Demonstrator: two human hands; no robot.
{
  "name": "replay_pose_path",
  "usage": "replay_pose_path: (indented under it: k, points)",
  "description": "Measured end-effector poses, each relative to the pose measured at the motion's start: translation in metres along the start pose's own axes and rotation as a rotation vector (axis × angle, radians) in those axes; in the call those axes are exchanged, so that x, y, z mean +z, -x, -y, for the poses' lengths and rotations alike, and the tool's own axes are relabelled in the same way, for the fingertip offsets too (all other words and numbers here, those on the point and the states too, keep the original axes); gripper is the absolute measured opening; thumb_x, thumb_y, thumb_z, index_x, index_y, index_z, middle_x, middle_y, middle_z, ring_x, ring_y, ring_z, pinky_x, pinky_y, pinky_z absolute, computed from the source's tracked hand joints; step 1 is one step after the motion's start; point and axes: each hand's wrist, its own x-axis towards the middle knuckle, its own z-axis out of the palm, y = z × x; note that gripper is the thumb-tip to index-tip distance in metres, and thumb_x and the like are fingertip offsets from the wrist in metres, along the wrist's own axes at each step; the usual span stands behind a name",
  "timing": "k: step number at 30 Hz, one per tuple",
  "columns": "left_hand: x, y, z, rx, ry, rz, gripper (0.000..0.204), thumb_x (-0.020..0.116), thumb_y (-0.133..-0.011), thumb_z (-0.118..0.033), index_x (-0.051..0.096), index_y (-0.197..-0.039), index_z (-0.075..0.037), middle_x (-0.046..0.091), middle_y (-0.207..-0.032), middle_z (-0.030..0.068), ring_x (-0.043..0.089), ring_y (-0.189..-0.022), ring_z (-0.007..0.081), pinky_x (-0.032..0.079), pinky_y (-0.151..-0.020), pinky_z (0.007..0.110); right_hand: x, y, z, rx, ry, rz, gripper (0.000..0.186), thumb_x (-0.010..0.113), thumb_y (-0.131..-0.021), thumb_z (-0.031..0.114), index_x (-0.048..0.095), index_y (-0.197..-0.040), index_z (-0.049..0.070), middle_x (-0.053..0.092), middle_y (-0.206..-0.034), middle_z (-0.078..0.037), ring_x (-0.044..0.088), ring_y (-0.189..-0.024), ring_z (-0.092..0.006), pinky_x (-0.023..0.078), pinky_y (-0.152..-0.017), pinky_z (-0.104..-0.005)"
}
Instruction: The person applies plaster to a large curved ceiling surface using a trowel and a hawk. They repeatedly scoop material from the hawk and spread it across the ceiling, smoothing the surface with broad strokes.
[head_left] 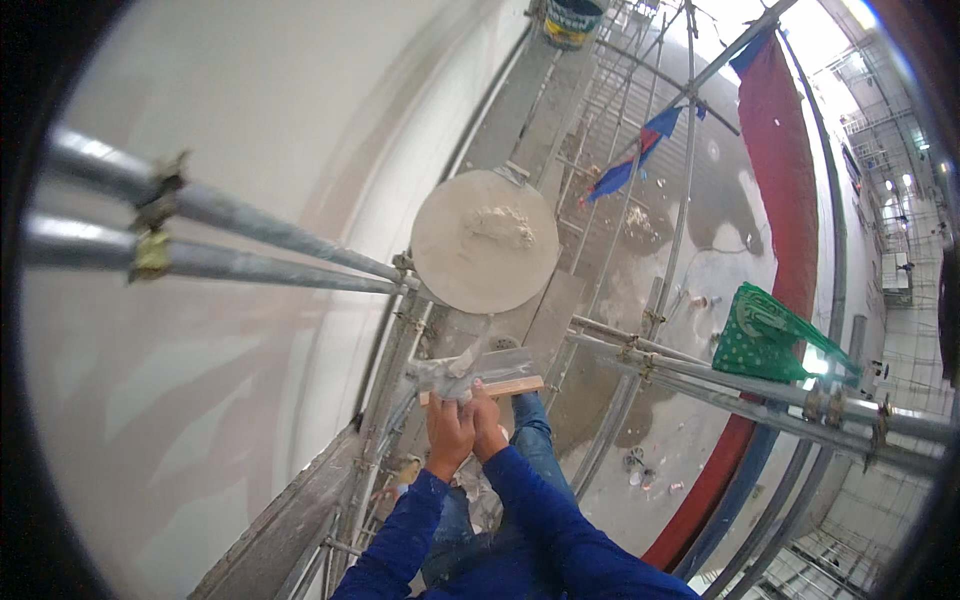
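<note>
Gripping one plastering trowel (480,375) with left hand (449,430) and right hand (487,420) both closed, below the round mortar board (485,240) within reach.

both hands (466,425) grip trowel (482,375) | plaster pan (485,243) beyond

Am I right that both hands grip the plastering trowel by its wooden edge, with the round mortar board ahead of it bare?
Not quite. In the head view both hands do grip the trowel, but the round mortar board is not bare: a lump of plaster sits on it.
</note>
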Motion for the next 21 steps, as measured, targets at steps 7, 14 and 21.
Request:
replay_pose_path:
  k: [7,14,21]
  points:
    - [0.067,-0.104,0.114,-0.083,0.147,-0.005,0.038,0.051,-0.096,-0.023,0.048,-0.121,0.005,0.052,-0.111,0.0310,0.052,-0.100,0.0490,0.043,-0.084,0.052,-0.078,-0.121,0.011,-0.046,0.070,-0.240,0.032,0.059,-0.093,0.030,0.052,-0.113,0.006,0.058,-0.095,-0.007,0.060,-0.078,-0.0202,0.051,-0.067,-0.0333]
    - [0.182,-0.263,0.285,0.114,-0.537,-0.150,0.040,0.049,-0.096,-0.021,0.044,-0.128,0.003,0.053,-0.118,0.0319,0.056,-0.104,0.0463,0.050,-0.080,0.048,-0.134,-0.208,-0.023,0.255,-0.078,-0.148,0.023,0.059,-0.093,0.027,0.051,-0.107,0.011,0.052,-0.086,0.001,0.050,-0.069,-0.0127,0.043,-0.059,-0.0301]
    - [0.275,-0.369,0.317,-0.072,-0.423,-0.028,0.041,0.054,-0.092,-0.020,0.042,-0.124,0.003,0.053,-0.109,0.0242,0.062,-0.092,0.0409,0.053,-0.073,0.048,-0.086,-0.224,-0.019,0.316,0.243,-0.253,0.022,0.067,-0.090,0.029,0.054,-0.088,0.011,0.047,-0.072,0.003,0.042,-0.055,-0.0101,0.034,-0.049,-0.0266]
